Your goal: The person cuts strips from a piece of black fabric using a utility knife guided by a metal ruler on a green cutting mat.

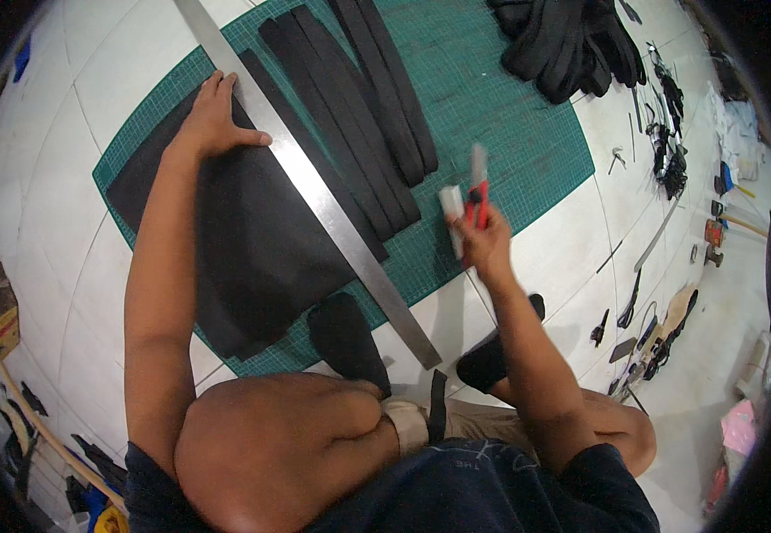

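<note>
The black sheet (252,240) of leather-like material lies flat on the green cutting mat (510,124), covering the mat's left half and overhanging its near edge a little, so that any cut lands on the mat and not on the white tiled floor (75,80) beneath. A long steel ruler (314,191) lies diagonally across the sheet's right margin, running from the far edge of the mat down past its near edge onto the floor; it appears placed to mark off a narrow band like the black strips (359,115) already lying side by side just right of it in the middle of the mat. The left hand (212,120) is spread flat, palm down, fingers on the sheet and thumb stretched out to the ruler's edge, a hold that seems meant to pin both against slipping. The right hand (483,240) is raised clear of the mat near its right near corner, closed around a red utility knife (477,191) with the blade end pointing away, together with a small white block (452,209) whose nature I cannot tell. A heap of black straps (572,44) sits at the mat's far right corner, and small tools (661,142) lie scattered on the floor to the right, within reach of the seated person.
</note>
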Demonstrator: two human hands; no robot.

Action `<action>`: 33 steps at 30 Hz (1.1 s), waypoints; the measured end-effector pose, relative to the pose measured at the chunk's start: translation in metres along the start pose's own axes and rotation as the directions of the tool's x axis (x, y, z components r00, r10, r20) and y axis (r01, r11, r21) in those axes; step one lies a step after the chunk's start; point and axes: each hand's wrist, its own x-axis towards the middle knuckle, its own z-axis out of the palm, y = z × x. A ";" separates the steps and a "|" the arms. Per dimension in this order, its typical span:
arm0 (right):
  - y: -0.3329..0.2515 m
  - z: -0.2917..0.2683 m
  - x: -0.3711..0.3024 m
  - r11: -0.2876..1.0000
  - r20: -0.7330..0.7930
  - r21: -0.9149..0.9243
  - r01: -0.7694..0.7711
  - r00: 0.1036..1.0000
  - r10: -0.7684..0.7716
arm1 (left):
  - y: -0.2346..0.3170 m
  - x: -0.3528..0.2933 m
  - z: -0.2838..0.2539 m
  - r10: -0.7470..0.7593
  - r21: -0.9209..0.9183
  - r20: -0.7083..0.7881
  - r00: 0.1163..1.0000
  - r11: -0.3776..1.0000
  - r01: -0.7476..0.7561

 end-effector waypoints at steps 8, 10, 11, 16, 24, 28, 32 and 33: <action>0.005 0.042 -0.079 0.999 0.277 -0.027 -0.029 0.960 0.036 | -0.001 -0.003 0.003 -0.020 -0.015 -0.021 1.000 1.000 0.019; -0.002 0.047 -0.081 0.993 0.214 -0.089 0.074 0.975 -0.054 | 0.000 -0.002 0.002 -0.020 -0.007 -0.024 0.999 1.000 0.020; -0.004 0.051 -0.081 0.993 0.217 -0.087 0.074 0.975 -0.054 | -0.002 -0.001 0.002 -0.020 0.005 -0.030 0.999 1.000 0.020; -0.012 0.067 -0.072 0.967 0.189 -0.162 0.196 0.968 -0.165 | -0.005 -0.001 0.000 -0.009 0.000 -0.018 1.000 1.000 0.009; -0.008 0.068 -0.069 0.973 0.207 -0.145 0.182 0.967 -0.150 | -0.002 -0.001 0.002 -0.019 -0.016 -0.029 0.999 1.000 0.019; -0.011 0.068 -0.069 0.973 0.221 -0.125 0.195 0.961 -0.164 | -0.005 0.000 0.002 0.000 -0.015 -0.031 1.000 1.000 0.000; -0.019 0.068 -0.068 0.967 0.235 -0.172 0.188 0.961 -0.145 | -0.007 0.000 0.002 0.001 -0.020 -0.031 1.000 1.000 -0.002; -0.021 0.067 -0.069 0.964 0.250 -0.214 0.155 0.963 -0.100 | -0.008 -0.001 0.002 -0.005 -0.017 -0.034 0.999 1.000 0.004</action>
